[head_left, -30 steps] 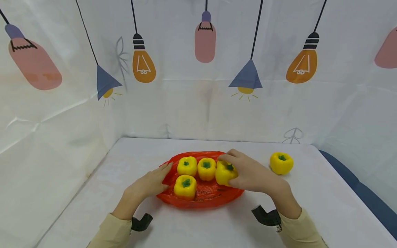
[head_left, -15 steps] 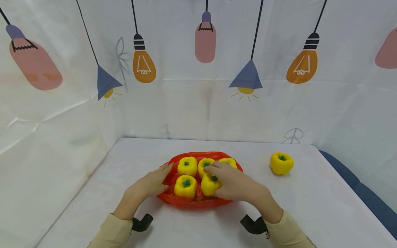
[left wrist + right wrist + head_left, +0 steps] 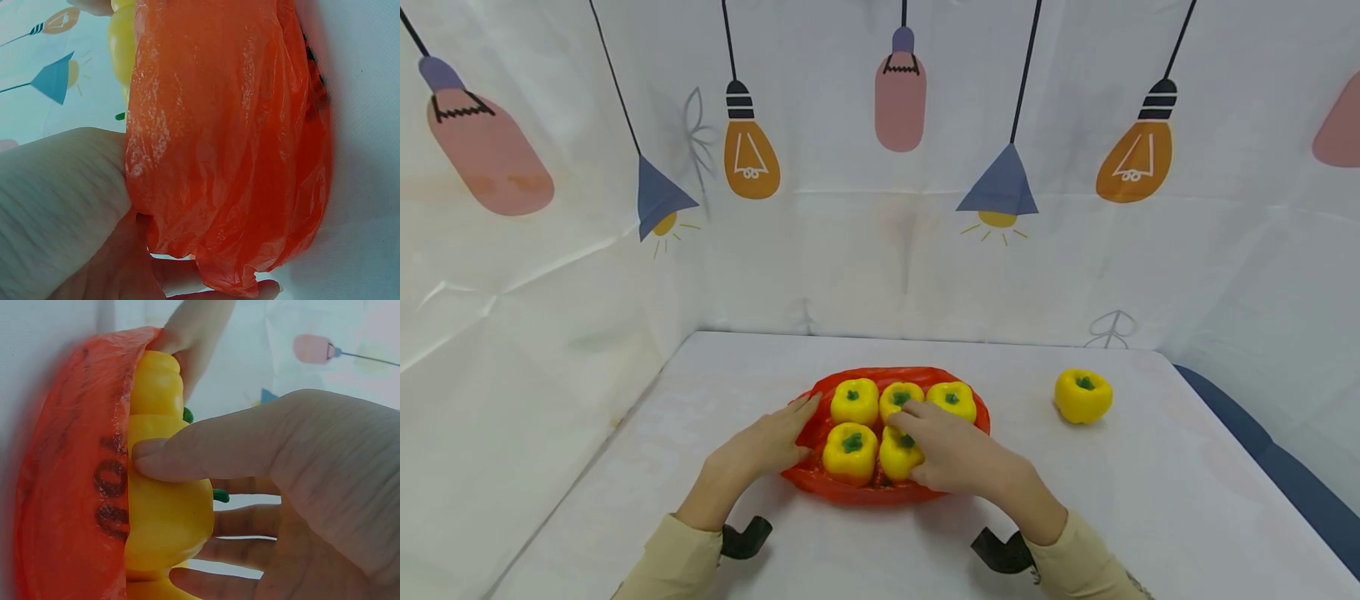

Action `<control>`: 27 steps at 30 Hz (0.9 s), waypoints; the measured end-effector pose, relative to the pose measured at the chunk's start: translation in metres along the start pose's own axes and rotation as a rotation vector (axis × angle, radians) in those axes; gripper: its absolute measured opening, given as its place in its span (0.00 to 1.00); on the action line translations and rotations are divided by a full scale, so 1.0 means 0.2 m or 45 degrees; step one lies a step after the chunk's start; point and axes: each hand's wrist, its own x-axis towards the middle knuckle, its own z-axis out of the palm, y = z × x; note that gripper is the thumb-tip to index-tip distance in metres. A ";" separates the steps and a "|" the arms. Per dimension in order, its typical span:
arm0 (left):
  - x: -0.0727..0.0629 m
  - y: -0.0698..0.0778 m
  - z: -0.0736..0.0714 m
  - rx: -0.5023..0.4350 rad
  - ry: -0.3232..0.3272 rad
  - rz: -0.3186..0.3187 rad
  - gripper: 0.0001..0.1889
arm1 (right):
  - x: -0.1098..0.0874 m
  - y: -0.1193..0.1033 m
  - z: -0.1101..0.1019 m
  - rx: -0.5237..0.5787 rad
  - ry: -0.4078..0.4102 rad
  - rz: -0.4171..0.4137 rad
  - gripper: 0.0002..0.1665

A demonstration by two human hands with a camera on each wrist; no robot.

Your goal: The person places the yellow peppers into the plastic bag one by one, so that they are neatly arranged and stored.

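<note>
A red plastic bag [image 3: 917, 497] lies spread open on the table, with several yellow bell peppers inside. My left hand [image 3: 767, 446] holds the bag's left rim; in the left wrist view, the red film [image 3: 219, 137] hides part of its thumb and fingers. At the front right of the bag, my right hand [image 3: 955, 450] grips a yellow bell pepper [image 3: 897, 458] with a green stem. The right wrist view shows the thumb on the near side of this pepper [image 3: 169, 515] and the fingers beyond it. Next to it stands the front-left pepper [image 3: 850, 454]; others [image 3: 953, 400] form a back row.
One more yellow bell pepper [image 3: 1083, 396] stands alone on the white table [image 3: 1150, 500], right of the bag. A white curtain [image 3: 850, 275] with printed lamps hangs behind. Part of something dark blue [image 3: 1285, 467] shows beyond the table's right edge.
My right hand leaves one pepper at the back right of the bag, moves left and forward to the front pepper, and shifts it slightly left. The left hand stays at the rim.
</note>
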 end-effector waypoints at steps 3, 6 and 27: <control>0.01 0.00 0.00 -0.001 -0.001 -0.001 0.41 | 0.00 0.00 0.00 0.005 0.007 0.004 0.33; 0.01 -0.01 0.01 -0.006 -0.002 0.000 0.41 | 0.00 0.00 0.00 0.017 0.013 0.005 0.32; 0.00 0.00 0.01 -0.010 0.000 -0.003 0.40 | -0.04 0.05 -0.07 0.127 -0.003 0.101 0.34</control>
